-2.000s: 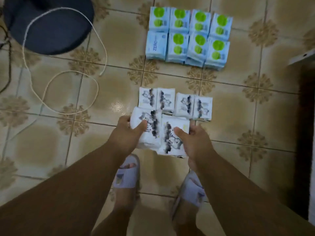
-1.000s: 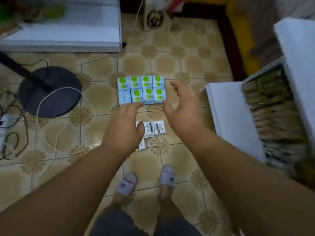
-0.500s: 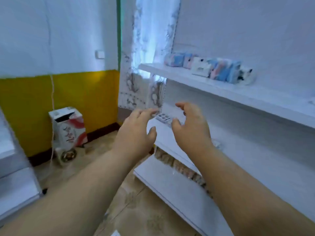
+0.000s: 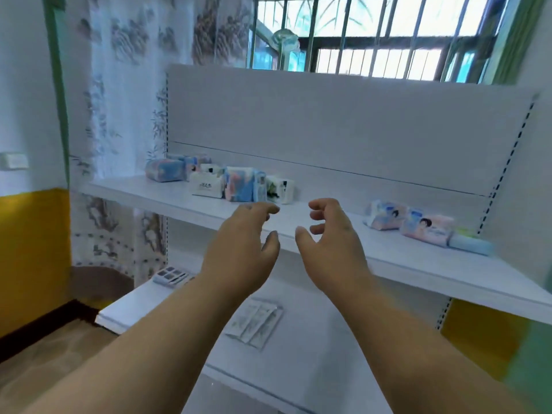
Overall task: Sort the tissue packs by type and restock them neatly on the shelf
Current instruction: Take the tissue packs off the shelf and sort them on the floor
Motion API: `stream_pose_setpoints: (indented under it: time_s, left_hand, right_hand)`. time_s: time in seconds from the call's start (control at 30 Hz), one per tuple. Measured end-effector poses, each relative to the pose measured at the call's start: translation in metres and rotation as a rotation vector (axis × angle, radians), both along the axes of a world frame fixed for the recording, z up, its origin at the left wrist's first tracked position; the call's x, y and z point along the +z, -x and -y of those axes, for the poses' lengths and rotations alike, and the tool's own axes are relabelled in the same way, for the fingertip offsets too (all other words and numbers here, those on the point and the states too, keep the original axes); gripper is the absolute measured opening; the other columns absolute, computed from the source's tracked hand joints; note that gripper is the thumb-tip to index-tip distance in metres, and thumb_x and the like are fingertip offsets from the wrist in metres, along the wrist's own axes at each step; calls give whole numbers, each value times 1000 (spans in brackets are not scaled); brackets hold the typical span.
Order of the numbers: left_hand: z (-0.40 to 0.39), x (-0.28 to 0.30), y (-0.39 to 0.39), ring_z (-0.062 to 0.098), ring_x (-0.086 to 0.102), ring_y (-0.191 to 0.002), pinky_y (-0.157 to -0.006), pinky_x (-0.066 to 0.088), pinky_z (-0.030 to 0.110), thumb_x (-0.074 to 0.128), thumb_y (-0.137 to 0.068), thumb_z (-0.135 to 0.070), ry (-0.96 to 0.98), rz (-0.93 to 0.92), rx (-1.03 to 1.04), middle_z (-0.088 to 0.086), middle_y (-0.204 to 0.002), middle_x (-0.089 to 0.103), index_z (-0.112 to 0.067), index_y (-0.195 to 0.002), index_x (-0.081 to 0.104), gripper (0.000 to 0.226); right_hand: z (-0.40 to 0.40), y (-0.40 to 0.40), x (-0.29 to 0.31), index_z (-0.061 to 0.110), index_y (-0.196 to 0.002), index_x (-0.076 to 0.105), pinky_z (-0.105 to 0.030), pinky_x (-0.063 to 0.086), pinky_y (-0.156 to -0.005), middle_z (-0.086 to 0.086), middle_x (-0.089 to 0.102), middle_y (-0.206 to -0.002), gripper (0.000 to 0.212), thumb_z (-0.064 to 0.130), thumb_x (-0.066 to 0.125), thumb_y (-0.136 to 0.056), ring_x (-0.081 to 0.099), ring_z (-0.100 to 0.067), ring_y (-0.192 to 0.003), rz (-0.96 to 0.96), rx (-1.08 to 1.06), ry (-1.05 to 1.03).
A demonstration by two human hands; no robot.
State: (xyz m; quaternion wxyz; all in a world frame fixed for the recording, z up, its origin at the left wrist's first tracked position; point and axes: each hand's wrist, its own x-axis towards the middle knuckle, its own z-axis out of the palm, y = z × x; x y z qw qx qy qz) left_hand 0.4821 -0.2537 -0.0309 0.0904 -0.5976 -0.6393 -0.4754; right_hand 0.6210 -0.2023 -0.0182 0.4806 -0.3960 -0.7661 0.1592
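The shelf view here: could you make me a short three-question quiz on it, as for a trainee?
1. True or false: the left hand holds a tissue pack.
2. Where do the pink and blue packs lie on the upper shelf? A) right part B) left end C) hanging off the front edge
3. Fill in: the flat white packs lie on the ____ shelf.

Key: 1 false: both it and the right hand are empty, fingers loosely curled. 2 A. 3 lower.

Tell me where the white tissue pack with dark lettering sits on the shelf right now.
In the head view, the white tissue pack stands on the upper shelf, left of centre, between a blue-pink pack and a taller blue-pink pack.
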Motion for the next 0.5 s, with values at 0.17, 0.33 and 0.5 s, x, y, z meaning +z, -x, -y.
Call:
stream_pose_setpoints:
  time_s: [0.17, 0.33, 0.5]
  left_hand:
    - [-67, 10, 17, 8, 55, -109, -94, 50, 32, 56, -96, -31, 33, -36, 7, -10, -127, 55, -33, -132, 50, 37]
    - [-144, 19, 75, 9, 57, -102, -89, 51, 31, 56, -95, -32, 51, -74, -29, -10, -120, 58, -33, -127, 52, 32]
    - [-215, 41, 132, 10, 59, -101, -88, 53, 33, 58, -94, -32, 146, -115, -56, -8, -120, 59, -34, -125, 51, 32]
  right_hand:
    - [-71, 19, 11, 31, -128, 42, -24, 43, -82, 7, 51, -125, 41, 28, 62, -92, 55, -10, -105, 40, -72, 39]
    - [-143, 76, 19, 30, -129, 44, -23, 41, -80, 4, 49, -127, 41, 30, 63, -92, 56, -12, -105, 102, -87, 70]
    - [-226, 135, 36, 25, -137, 44, -32, 47, -89, -5, 45, -129, 50, 31, 63, -91, 53, -23, -110, 269, -137, 126]
